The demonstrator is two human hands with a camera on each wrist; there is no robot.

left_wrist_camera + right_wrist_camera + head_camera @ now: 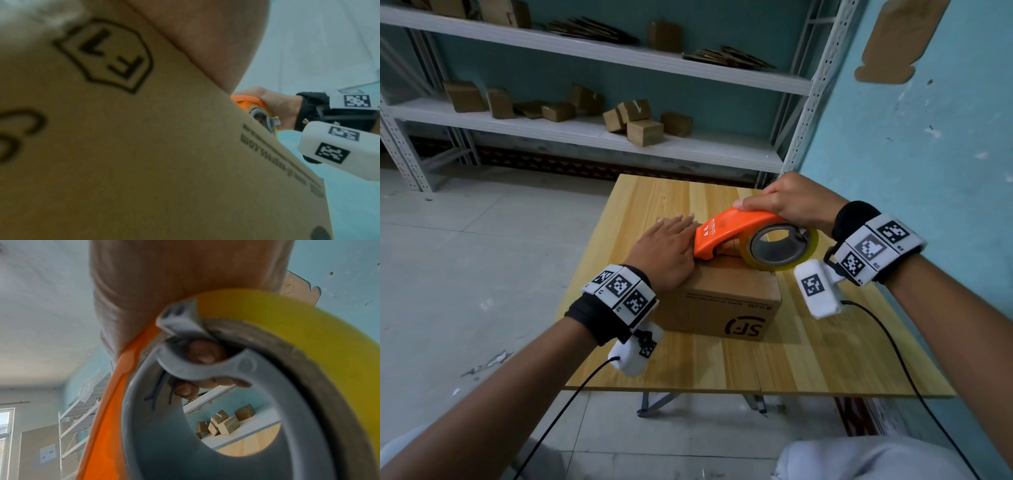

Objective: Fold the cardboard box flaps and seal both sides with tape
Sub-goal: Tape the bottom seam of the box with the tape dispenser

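A: The box (pixel 726 301) is seen at the middle of the table (pixel 825 359), its flaps folded down, with the left hand (pixel 666 253) laid flat on top. Why is it held so?

B: The flaps are judged to be pinned shut while tape is run over the seam. The left fingers (pixel 681 221) are kept straight and together, pressed on the cardboard, nothing being gripped.

A: And the dispenser (pixel 736 231)?

B: It is clasped from above by the right hand (pixel 791 202), fingers curled round the orange body; in the right wrist view fingertips (pixel 202 355) are seen hooked inside the grey hub. Its front end is set down on the box top beside the left hand, and the yellowish roll (pixel 784 246) is hung past the near right edge. A pass along the seam is judged to be under way or about to begin.

A: The surroundings?

B: A pale wooden folding table is shown on a grey tiled floor (pixel 465 257). White metal shelves (pixel 585 133) with small cartons are set behind it, against blue walls (pixel 911 137).
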